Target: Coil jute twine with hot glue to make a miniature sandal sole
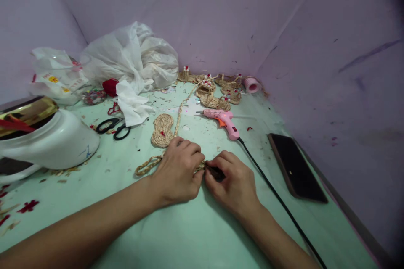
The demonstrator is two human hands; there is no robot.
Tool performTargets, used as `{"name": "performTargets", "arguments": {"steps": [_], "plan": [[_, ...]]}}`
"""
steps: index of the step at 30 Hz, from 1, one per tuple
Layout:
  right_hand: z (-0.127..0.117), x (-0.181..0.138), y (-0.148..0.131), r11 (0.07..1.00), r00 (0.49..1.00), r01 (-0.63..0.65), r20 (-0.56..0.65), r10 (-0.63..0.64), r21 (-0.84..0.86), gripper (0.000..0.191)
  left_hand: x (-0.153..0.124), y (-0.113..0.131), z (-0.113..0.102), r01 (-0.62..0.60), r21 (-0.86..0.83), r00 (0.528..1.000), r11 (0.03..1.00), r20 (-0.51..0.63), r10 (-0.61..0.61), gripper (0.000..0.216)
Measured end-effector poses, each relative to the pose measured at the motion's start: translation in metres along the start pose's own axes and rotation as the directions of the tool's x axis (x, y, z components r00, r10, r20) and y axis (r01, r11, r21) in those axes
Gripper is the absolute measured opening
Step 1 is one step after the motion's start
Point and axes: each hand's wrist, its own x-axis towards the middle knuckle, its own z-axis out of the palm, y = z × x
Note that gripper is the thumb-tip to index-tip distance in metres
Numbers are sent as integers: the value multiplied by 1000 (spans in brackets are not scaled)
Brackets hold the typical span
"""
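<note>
My left hand lies curled over a braided jute rope on the pale green table, fingers pressed down on it. My right hand pinches a small dark object right against the rope's end, fingertips touching the left hand. The rope runs up past a coiled jute sole toward the back. A pink glue gun lies just beyond my hands, its black cord trailing past my right wrist.
Black scissors and white tissue lie at left, beside a white container. Plastic bags sit at the back. Several small jute pieces and a pink spool fill the corner. A dark phone lies right.
</note>
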Motion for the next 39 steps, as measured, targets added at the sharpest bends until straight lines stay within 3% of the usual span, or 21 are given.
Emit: {"name": "performTargets", "arguments": {"steps": [6,13,23,39], "plan": [[0,1,0,999,1000,0,8,1,-46,14,13,-1,-2,-102,112,991,988,99,91,13],[2,2,-1,998,1000,0,-3,0,-64,12,12,-5,2,-144,93,989,985,38,141,14],[4,1,-1,996,1000,-10,-4,10,-94,11,9,-6,7,-135,105,990,985,-17,138,17],[6,-1,-5,994,1000,-25,-16,24,-104,11,8,1,4,-99,152,995,983,-13,102,16]]}}
